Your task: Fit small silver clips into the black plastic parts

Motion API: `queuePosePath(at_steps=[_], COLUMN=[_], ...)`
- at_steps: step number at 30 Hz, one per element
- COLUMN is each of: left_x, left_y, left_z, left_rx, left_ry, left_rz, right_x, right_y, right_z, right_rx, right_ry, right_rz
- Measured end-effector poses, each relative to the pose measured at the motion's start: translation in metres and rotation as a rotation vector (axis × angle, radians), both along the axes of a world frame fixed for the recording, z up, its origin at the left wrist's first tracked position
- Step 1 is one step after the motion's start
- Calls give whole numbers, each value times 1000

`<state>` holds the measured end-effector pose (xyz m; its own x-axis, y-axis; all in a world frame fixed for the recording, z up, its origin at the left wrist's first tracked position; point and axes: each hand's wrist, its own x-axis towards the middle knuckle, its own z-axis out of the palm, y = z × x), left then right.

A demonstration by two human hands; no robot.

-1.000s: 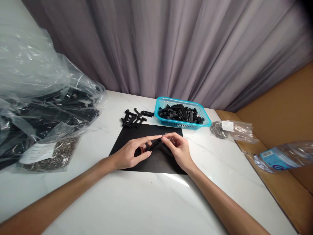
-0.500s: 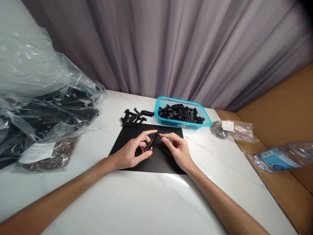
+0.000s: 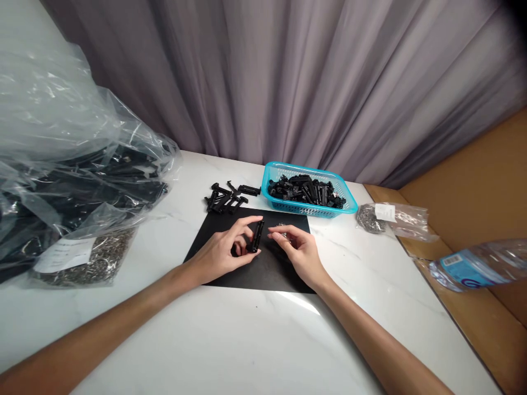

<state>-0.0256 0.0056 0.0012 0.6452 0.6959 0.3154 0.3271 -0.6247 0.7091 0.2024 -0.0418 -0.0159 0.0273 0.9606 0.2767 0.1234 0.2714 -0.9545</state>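
Observation:
My left hand [image 3: 225, 244] grips a narrow black plastic part [image 3: 257, 236] by its two ends, between thumb and fingertips, above a black mat [image 3: 259, 274]. The part stands nearly upright. Just to its right, my right hand [image 3: 297, 247] is closed in a pinch; whatever its fingertips hold is too small to make out. Small shiny metal pieces [image 3: 284, 232] show behind the right fingers, partly hidden by them. A small gap separates the right fingertips from the black part.
Loose black parts [image 3: 224, 198] lie behind the mat. A blue basket [image 3: 349, 204] holds many more. Bags of small metal pieces lie left [image 3: 109, 255] and right [image 3: 370, 217]. A large clear bag [image 3: 123, 131] fills the left; a plastic bottle [image 3: 473, 267] lies by cardboard [image 3: 465, 181] at right.
My left hand has turned the black part from a slant to nearly upright. My right hand has barely moved.

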Motion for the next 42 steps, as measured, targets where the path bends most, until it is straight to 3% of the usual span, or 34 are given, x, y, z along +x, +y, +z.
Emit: queuePosePath(at_steps=[4,12,18,25,36,42], left_x=[-1,1,0,2,0,4], left_y=[0,0,0,0,3,-1], left_z=[1,1,2,9,2,8], left_rx=[86,98,168,372,365,430], left_ry=[17,6,-7,56,77,104], left_rz=[45,62,109,168,166,150], right_x=[0,-1,-2,-3,-7,-4], right_y=[0,-1,-3,-5,-11,-9], right_z=[0,1,4,5,13,10], right_rx=[0,-5,89,114,79,54], right_ry=[-11,-37,-112,-195,-257,-231], right_rz=[-5,-1,37,85,195,239])
